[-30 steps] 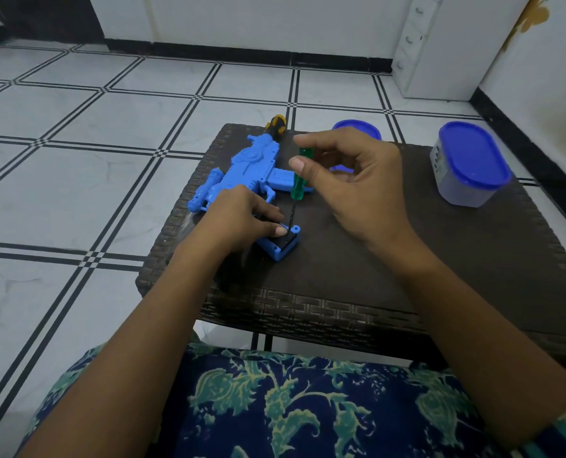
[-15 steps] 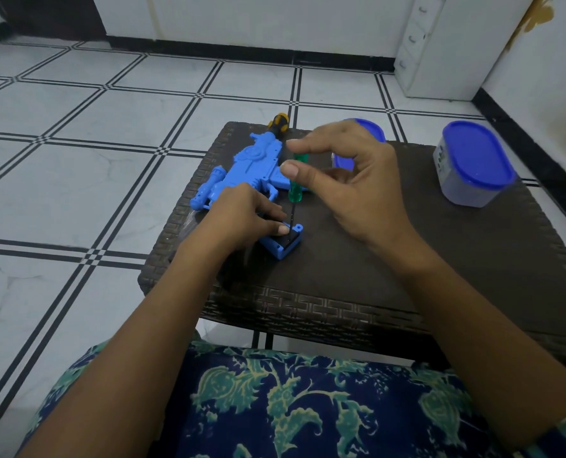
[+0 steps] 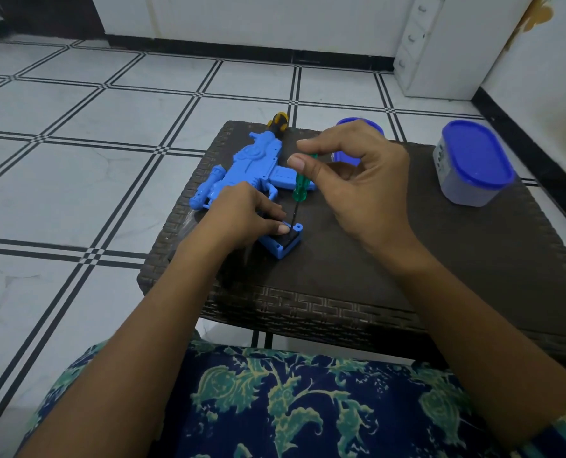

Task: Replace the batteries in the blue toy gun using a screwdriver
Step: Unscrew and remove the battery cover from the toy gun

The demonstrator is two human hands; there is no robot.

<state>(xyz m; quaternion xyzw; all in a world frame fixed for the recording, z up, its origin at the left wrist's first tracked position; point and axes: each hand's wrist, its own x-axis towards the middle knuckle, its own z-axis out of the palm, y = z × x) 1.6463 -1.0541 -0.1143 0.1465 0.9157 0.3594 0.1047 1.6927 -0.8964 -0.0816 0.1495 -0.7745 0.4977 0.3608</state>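
Pinching one green screwdriver [image 3: 302, 185], right hand [image 3: 364, 193]; left hand [image 3: 242, 214] grips one gun [image 3: 255, 163] (two tubs [image 3: 473, 166]).

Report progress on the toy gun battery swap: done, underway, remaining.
Done: the blue toy gun lies on the table, and the green screwdriver is picked up. Underway: the right hand pinches its handle, tip down on the black cover at the gun's near end, while the left hand grips the gun beside it. Remaining: the cover is still on and no batteries are visible, so opening, swapping and closing seem ahead.
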